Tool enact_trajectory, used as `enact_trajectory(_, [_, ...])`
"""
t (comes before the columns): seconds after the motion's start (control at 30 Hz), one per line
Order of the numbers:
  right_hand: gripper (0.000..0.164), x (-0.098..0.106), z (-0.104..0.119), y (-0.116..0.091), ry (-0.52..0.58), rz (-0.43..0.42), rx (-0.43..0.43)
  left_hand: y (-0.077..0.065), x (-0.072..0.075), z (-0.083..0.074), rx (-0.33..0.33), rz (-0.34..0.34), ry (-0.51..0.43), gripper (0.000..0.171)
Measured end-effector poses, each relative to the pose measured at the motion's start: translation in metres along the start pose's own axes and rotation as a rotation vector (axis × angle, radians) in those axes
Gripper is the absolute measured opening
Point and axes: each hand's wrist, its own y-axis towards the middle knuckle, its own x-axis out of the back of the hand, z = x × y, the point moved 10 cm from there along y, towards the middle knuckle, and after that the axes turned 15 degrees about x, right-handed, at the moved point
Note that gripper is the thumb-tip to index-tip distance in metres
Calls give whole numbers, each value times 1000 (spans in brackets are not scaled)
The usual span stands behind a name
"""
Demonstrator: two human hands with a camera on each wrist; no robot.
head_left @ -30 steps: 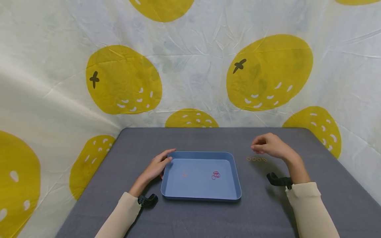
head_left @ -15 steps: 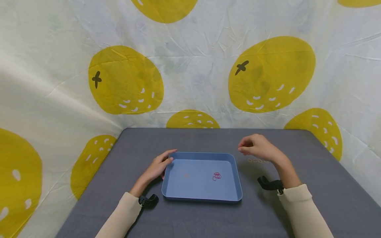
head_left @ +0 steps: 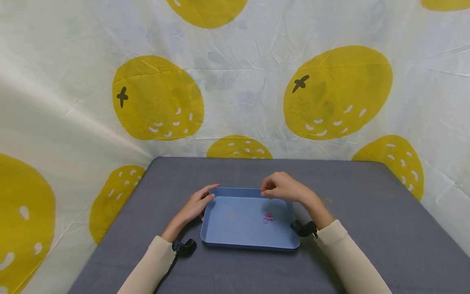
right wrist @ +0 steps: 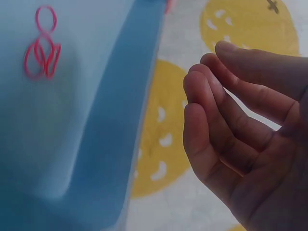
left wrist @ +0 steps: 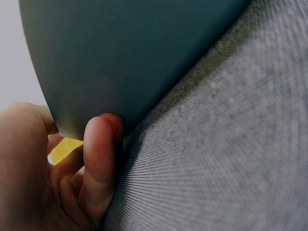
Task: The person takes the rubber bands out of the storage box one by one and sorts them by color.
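Note:
My left hand (head_left: 193, 205) grips the blue tray (head_left: 238, 237) at its far left corner, thumb at the rim; in the left wrist view its fingers (left wrist: 99, 149) press against the tray's outer wall. Over the tray's far right edge hangs my right hand (head_left: 285, 188), fingers curled and thumb near the index fingertip. I cannot tell whether something thin is pinched there. Several pink rubber bands (head_left: 269, 217) lie clustered in the tray's right half, also below the hand in the right wrist view. One pale orange rubber band (head_left: 230, 217) lies in the left half.
On the grey table (head_left: 235, 269), right of the tray, small yellow-orange rubber bands (head_left: 329, 200) lie in a row, partly hidden behind my right forearm. A white cloth (head_left: 242, 98) printed with yellow fruit hangs behind the table.
My right hand has moved left, from above the row of yellow-orange bands to over the tray's far right edge. My left hand stays on the tray's corner.

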Motion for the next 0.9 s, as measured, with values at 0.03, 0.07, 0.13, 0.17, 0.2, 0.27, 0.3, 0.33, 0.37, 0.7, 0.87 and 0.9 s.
enact_trajectory(0.03, [12,-4,1,4,10,11,5,0,0,0,2,2,0,45])
enact_trajectory(0.07, [12,-8,2,9,18,21,14,1,0,0,3,4,0,46])
enact_trajectory(0.13, [10,-17,3,18,24,41,29,2,-1,0,3,6,2,46])
enact_trajectory(0.17, [10,-21,3,22,27,50,33,2,-1,0,0,7,4,47])
enact_trajectory(0.2, [9,-25,4,27,27,59,41,2,-1,0,-1,7,7,46])
enact_trajectory(0.27, [8,-33,5,35,28,73,54,2,-1,0,-6,8,11,46])
enact_trajectory(0.3, [7,-38,5,38,35,81,53,2,-2,-1,-8,9,11,46])
enact_trajectory(0.33, [7,-42,6,42,42,88,53,1,-2,-1,-8,9,11,45])
enact_trajectory(0.37, [6,-46,6,45,48,94,55,1,-2,-1,-10,10,8,45])
enact_trajectory(0.7, [4,-81,3,64,98,144,25,1,-1,-1,-4,11,7,44])
enact_trajectory(0.87, [3,-92,2,69,125,170,13,2,-1,-1,-2,12,4,44])
enact_trajectory(0.9, [4,-94,2,70,131,175,13,2,-1,-1,-1,12,3,43])
